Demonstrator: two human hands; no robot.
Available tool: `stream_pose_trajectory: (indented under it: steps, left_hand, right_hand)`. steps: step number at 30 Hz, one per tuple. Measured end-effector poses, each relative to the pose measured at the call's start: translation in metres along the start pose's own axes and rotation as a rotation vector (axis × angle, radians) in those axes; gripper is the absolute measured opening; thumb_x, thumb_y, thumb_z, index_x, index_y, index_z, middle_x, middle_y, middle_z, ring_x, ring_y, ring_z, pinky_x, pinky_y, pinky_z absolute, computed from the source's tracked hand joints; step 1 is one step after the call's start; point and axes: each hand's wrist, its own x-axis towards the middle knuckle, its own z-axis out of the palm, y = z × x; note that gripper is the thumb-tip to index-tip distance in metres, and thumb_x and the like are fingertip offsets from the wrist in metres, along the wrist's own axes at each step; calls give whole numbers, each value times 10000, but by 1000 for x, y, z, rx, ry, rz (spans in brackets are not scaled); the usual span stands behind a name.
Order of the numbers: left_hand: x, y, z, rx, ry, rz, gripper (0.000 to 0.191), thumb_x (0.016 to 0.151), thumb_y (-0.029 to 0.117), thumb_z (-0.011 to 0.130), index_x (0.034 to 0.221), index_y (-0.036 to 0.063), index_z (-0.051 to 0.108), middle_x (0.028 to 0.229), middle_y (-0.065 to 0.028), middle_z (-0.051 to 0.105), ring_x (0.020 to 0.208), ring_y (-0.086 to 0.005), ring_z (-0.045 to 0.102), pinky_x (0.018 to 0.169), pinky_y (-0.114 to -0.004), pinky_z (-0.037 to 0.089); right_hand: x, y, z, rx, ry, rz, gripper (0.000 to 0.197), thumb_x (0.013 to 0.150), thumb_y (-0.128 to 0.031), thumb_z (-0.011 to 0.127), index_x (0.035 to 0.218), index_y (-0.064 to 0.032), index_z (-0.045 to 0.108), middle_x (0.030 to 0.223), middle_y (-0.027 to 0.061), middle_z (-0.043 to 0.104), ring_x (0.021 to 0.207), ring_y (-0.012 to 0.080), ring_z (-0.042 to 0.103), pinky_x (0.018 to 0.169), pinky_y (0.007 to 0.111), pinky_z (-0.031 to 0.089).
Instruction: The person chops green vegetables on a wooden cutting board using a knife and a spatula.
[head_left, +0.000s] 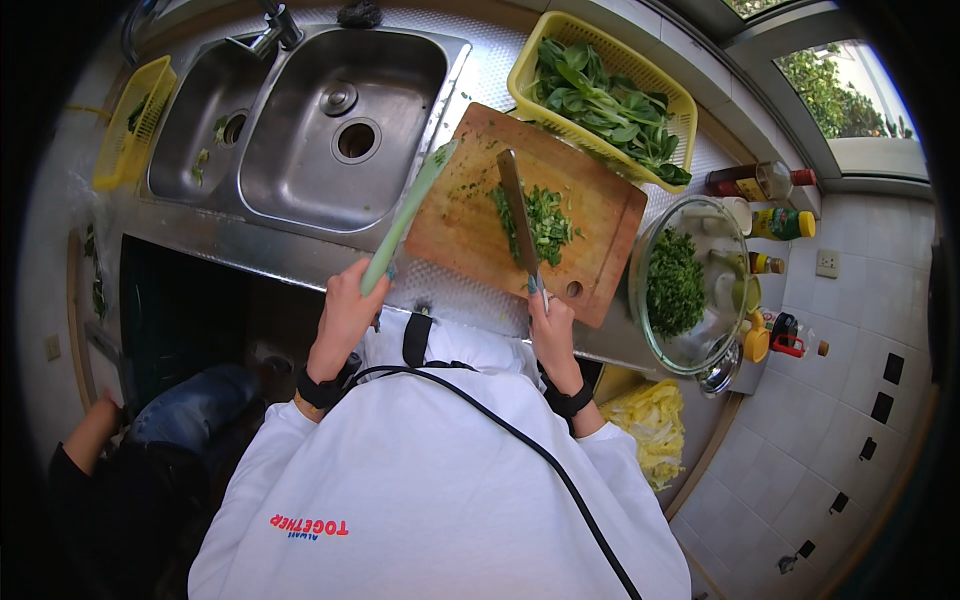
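My left hand (349, 315) grips the lower end of a long pale-green utensil (405, 217), with bits of leaf stuck near its far tip. Whether it is a knife or a spatula is unclear. In my right hand (553, 337) is a kitchen knife (517, 202), its blade seen almost edge-on across chopped leafy greens (551, 225). Under them lies a wooden cutting board (450, 217), set at an angle on the counter. Right of the board, a clear glass bowl (640, 300) contains finely chopped greens (675, 285).
A yellow plastic basket (525, 75) of whole leafy greens (600, 97) stands behind the board. Left is a double steel sink (300, 157) with a faucet (281, 30). Several bottles (784, 223) line the right wall. Another person (135, 480) is at lower left; yellowish leaves (652, 427) sit below the counter.
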Motion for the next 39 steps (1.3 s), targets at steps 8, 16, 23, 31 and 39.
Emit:
stream_pose_trajectory:
  steps: [8,16,23,31,39]
  left_hand:
    - [0,2,1,-24,-49,-36,178,809,146,537,755,-24,536,491,-60,501,393,-119,485,397,-277,384]
    - [-1,3,1,18,-72,-33,190,805,151,546,826,-37,539,496,-120,513,422,-201,548,430,-331,423]
    - [-2,4,1,18,-70,-20,193,804,149,549,797,-42,519,495,-129,510,421,-212,549,432,-335,419]
    - [-3,8,1,-9,-70,-41,198,803,148,550,775,-42,504,492,-130,505,417,-215,545,434,-338,419]
    - [-3,4,1,9,-70,-20,199,807,149,551,777,-43,506,492,-131,501,412,-218,540,436,-338,418]
  right_hand:
    - [-5,-9,0,-16,14,-10,394,904,-277,483,674,41,519,490,160,450,433,255,455,448,367,341]
    - [-3,-13,6,-38,-3,7,384,904,-267,484,692,49,535,524,178,492,453,275,483,463,381,352]
    - [-4,-14,4,-32,11,-5,393,903,-267,485,679,53,527,511,175,482,443,275,473,457,382,346]
    - [1,-21,9,-7,3,-36,396,900,-264,490,672,58,516,501,175,472,434,281,474,455,387,347]
    - [2,-18,11,-22,51,-55,405,901,-262,491,654,58,511,503,183,480,439,301,480,448,395,347]
